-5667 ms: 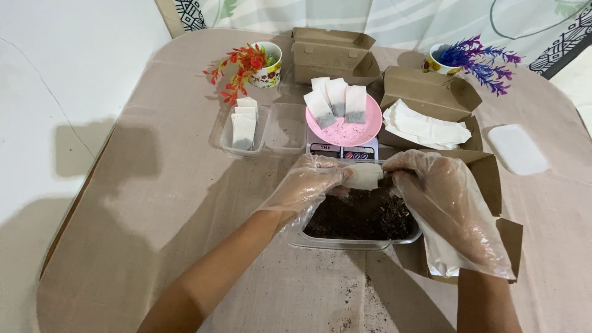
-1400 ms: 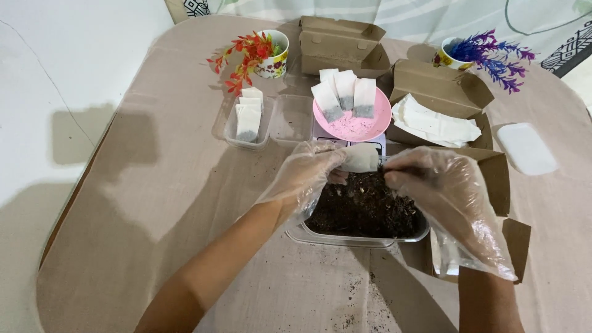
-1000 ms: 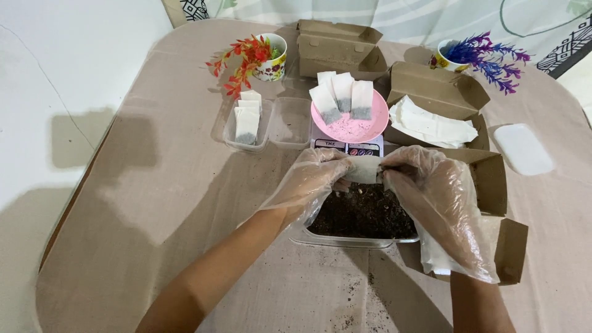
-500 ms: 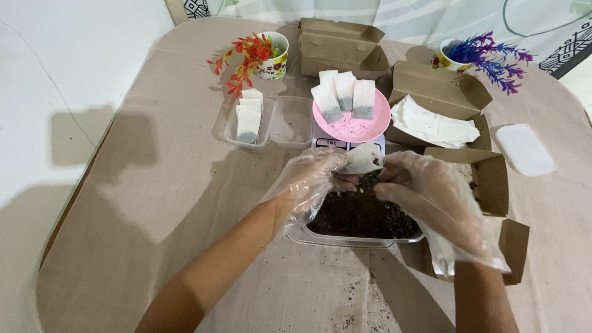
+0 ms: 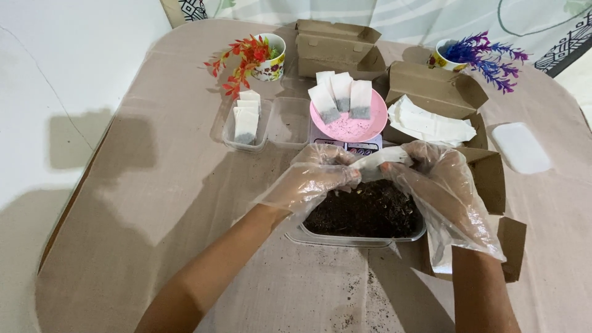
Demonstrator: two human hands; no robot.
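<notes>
Table (image 5: 154, 185), sachet (image 5: 379, 163) over tray rim (image 5: 345, 237)

The hands (image 5: 376, 179) wear clear, see-through plastic gloves and pinch a white paper sachet (image 5: 380, 163) over a clear tray (image 5: 361, 237) of dark brown, almost black loose tea. Behind it a pink bowl (image 5: 349, 123) holds white sachets with grey-dark bottoms, plain brown cardboard boxes (image 5: 336, 46) stand around, one with white paper pieces (image 5: 431, 123). The counter (image 5: 154, 197) is covered in beige cloth speckled with dark crumbs; one cup (image 5: 271, 58) with yellow and red pattern carries a red-orange plant, another (image 5: 441, 58) a purple one.
</notes>
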